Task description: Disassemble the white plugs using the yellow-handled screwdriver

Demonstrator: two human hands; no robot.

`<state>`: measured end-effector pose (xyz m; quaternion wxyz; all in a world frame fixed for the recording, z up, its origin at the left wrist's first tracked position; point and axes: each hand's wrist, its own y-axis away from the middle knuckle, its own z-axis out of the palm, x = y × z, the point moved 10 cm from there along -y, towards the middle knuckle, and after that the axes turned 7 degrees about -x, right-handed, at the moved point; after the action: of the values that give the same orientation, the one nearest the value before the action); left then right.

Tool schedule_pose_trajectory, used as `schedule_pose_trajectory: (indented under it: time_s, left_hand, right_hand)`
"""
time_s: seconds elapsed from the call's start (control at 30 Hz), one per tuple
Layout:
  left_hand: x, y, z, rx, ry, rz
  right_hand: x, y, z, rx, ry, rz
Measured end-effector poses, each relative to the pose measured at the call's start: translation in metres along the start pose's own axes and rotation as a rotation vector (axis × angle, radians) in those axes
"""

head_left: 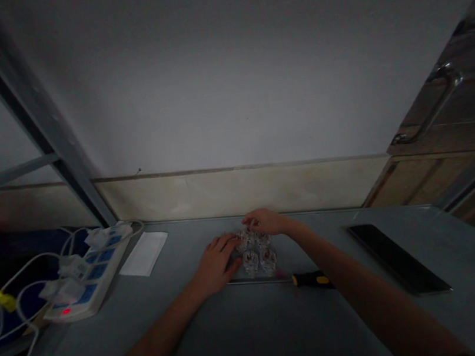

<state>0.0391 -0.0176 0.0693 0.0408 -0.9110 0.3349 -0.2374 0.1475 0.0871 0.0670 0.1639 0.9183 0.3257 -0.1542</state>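
Observation:
Several clear, cup-shaped pieces point(251, 263) stand close together in the middle of the grey table, on what looks like a thin flat sheet. Small darker parts show inside them. My left hand point(218, 264) rests at their left side, its fingers stretched out and the thumb apart, with the fingertips close to or touching the back left piece. Above the back pieces, my right hand point(266, 222) has its fingers pinched together and pointing left. Whatever lies between those fingertips is too small and dark to make out.
A black and yellow handle point(310, 280), likely a screwdriver's, lies partly under my right forearm. To the right is a dark flat phone-like slab point(396, 258). On the left are a white paper point(144, 254) and a power strip point(96, 276) with plugs and loose cables. A wall stands behind.

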Motion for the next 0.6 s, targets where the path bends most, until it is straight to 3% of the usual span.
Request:
schedule_pose_trajectory:
  time_s: [0.37,0.6]
  left_hand:
    - [-0.007,0.004,0.001,0.000,-0.037,-0.042]
    - [0.001,0.008,-0.007,0.032,-0.002,-0.024]
  right_hand:
    - [-0.017,0.020,0.005,-0.022,-0.054,-0.052]
    - [0.002,0.065,-0.027,0.230,-0.131,0.063]
